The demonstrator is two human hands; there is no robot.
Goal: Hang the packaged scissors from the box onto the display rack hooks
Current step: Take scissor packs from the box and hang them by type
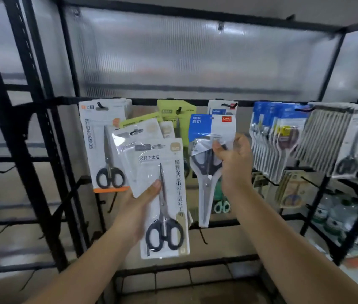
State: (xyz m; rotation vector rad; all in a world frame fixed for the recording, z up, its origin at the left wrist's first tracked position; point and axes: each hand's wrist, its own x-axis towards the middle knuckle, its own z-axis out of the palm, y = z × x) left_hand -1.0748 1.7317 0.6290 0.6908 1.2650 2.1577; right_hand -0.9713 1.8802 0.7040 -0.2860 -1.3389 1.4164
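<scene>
Crowding the rack (pixel 173 102): hung scissor packs (pixel 283 137) everywhere.

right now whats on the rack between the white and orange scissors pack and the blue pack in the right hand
In the head view, green scissors packs hang there, partly hidden by the fanned white packs held in the left hand.

Shop: hooked rack (pixel 195 102) of packaged scissors (pixel 287 137)

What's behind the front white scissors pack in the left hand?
More white packs fan out behind the front pack in the left hand; their lower parts and exact number are covered.
</scene>
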